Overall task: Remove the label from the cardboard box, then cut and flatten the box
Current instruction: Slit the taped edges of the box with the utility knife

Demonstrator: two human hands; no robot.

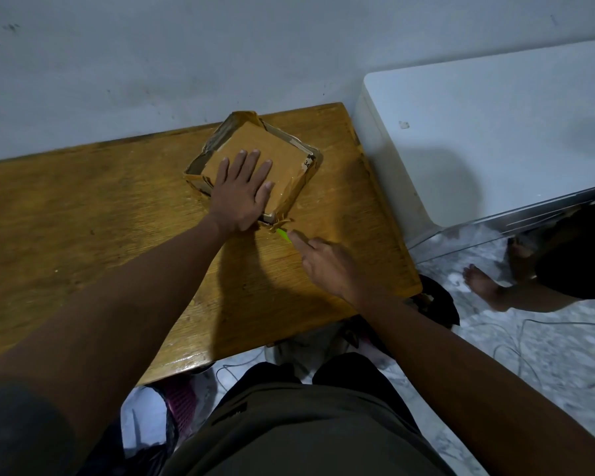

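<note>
Left hand [243,194], fingers spread flat, pins the cardboard box [255,159] on the tabletop's [83,207] far right so the right hand [327,264], fingers clamped on a green cutter [283,235], can slice its near taped corner.

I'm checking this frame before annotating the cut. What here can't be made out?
Head view, the only one:
- Green cutter: only its tip shows; the right hand covers the rest, and any blade is too small to see.
- Cardboard box: the left hand covers part of its top, so any label remnant there is hidden.
- Print at the box's right edge: too small to read.
- Under the wooden table: hidden by tabletop and arms.
</note>
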